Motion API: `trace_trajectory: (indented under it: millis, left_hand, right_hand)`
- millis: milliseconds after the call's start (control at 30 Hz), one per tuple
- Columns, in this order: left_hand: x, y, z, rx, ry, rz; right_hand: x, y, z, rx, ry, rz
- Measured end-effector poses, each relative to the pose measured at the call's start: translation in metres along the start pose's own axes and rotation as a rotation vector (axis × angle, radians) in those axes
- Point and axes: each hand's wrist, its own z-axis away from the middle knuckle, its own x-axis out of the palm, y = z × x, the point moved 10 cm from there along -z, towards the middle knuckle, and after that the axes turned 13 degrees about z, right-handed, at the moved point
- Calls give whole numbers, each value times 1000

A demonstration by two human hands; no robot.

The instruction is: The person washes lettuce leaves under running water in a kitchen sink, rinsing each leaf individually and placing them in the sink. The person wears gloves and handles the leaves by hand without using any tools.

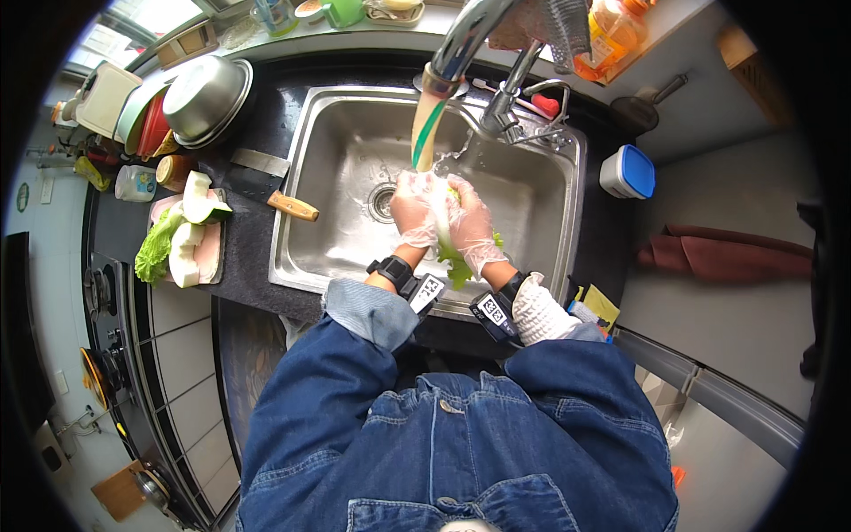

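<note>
Over the steel sink (341, 239), both my hands wear clear thin gloves. My left hand (416, 208) and my right hand (470, 226) are closed side by side around a lettuce leaf (457, 269). Its pale stalk shows between the hands, and its frilly green end hangs down near my right wrist. Just above my fingers is the end of a pale, green-striped hose (427, 133) fitted to the metal tap (461, 40). Water splashes around the hands. Part of the leaf is hidden by my fingers.
Left of the sink lie a wooden-handled knife (292, 205) and a cutting board (213, 257) with greens and thick white melon pieces. Stacked metal bowls (206, 96) stand behind. A blue-lidded tub (628, 172) sits right of the sink; a second faucet (503, 113) rises at its back rim.
</note>
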Motion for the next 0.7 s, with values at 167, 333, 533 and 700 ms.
trace_trajectory:
  millis: [167,333,533,700]
  left_hand:
    - [8,-22,-15,-144,-135,150]
    - [20,-13,-6,-166,-374,92]
    - [8,-25,2,-479,-298,275]
    - [7,-26,3,-506,-271,348]
  right_hand:
    - [3,22,-6,-2,-73,-139]
    - [-13,26,-22,-40,-92,-75]
    - [-38,-26,-17,-448,130,262]
    - [4,5,-26,-165,-262,103]
